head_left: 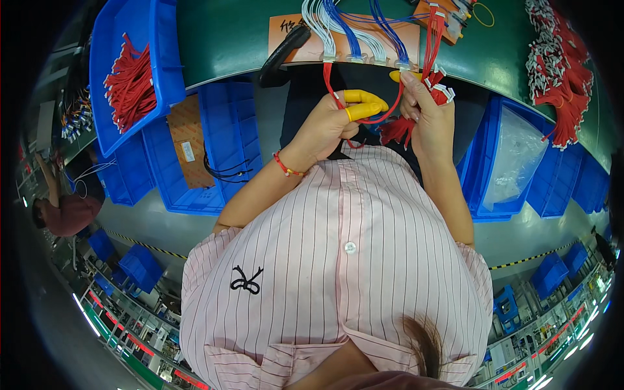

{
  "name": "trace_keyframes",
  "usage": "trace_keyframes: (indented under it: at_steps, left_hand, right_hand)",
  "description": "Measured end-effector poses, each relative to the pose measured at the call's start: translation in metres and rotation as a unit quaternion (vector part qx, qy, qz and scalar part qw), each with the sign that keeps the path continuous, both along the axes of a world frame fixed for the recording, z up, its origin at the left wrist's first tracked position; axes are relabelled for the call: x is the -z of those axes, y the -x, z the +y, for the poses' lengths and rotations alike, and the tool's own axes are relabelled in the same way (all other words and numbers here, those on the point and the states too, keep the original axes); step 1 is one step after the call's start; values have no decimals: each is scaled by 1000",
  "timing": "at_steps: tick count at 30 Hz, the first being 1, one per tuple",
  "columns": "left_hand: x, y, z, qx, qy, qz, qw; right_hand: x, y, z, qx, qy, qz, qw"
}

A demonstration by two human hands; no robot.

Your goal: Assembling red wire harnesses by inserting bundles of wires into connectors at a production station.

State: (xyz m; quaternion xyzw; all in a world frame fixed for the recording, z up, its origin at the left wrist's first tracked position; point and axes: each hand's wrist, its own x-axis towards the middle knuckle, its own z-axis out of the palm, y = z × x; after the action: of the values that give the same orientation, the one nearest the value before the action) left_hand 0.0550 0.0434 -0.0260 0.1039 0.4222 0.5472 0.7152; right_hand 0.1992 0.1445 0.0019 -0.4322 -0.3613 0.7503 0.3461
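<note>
Red wire (pixel 398 104) loops between the two hands on the wearer's side of the board (pixel 413 38), near its edge. The left hand (pixel 325 127), yellow covers on thumb and forefinger, is closed in a pinch on the wire; the right hand (pixel 429 117) pinches its other end close against the connector (pixel 403 65) at the board's right end. Whether the right palm also grips the red bunch (pixel 396 130) below the board, I cannot tell.

Good work here probably means holding the wire close to its tip with the right hand, lining it up square with the connector and pressing straight, since a slanted push could bend the end. The left hand should keep the loop slack so nothing tugs at the board. Blue wires (pixel 351 40) and white wires (pixel 317 21) crowd the board, so keeping the red strands apart from them should prevent a tangle or crossed order.
</note>
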Motion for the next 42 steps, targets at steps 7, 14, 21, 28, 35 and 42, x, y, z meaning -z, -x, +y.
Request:
trace_keyframes:
  at_steps: [7,14,21,28,35,42]
  left_hand:
    - [-6,14,-11,-34,3,39,999]
    - [-13,24,-17,-77,-12,94,992]
    - [-20,26,-4,-126,-52,62,989]
    - [-24,28,9,-130,-52,46,989]
    - [-18,23,-3,-93,-85,167,978]
    - [-53,18,5,-114,-121,-14,986]
  right_hand:
    - [-13,10,-8,45,92,60,993]
    - [-3,10,-9,43,56,52,996]
    - [10,-10,-6,-3,-49,-47,998]
    - [-2,3,-6,-32,-36,-50,998]
    - [1,-9,-6,-56,-42,-8,998]
    - [-6,-35,-23,-172,-130,-60,975]
